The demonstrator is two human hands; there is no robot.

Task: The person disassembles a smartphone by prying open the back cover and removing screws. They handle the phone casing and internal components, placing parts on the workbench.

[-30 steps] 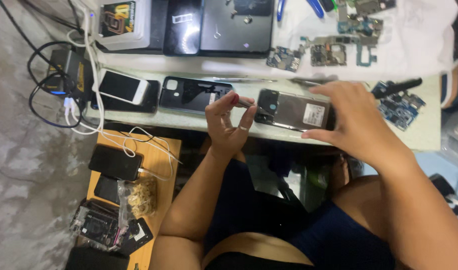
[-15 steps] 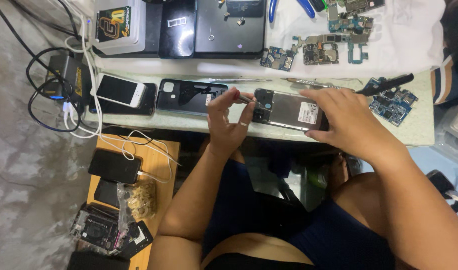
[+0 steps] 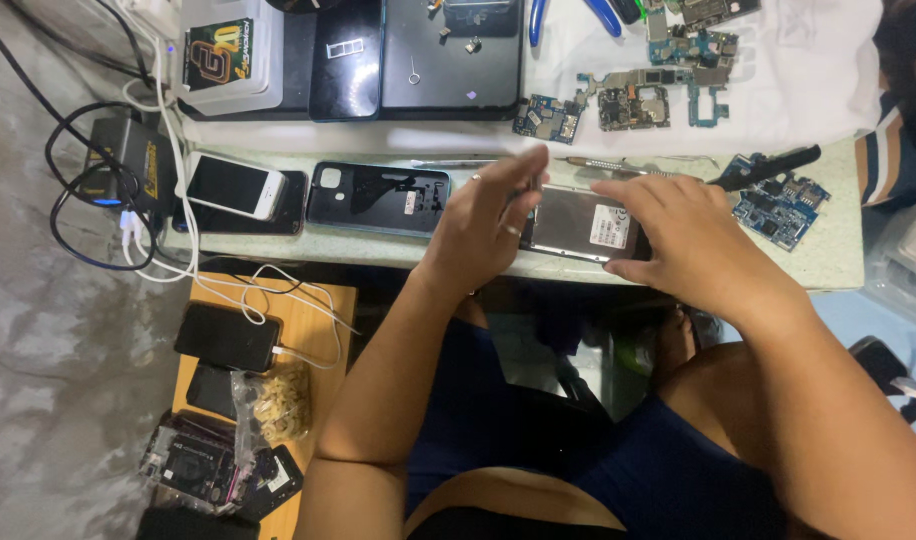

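Both hands [image 3: 483, 220] [image 3: 678, 235] clasp the opened phone [image 3: 583, 222] at the bench edge [image 3: 378, 250].

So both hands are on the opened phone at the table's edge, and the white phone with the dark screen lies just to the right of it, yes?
Not quite. In the head view both hands, left hand and right hand, are on the opened phone, but the white phone lies far to its left, beyond the empty back cover.
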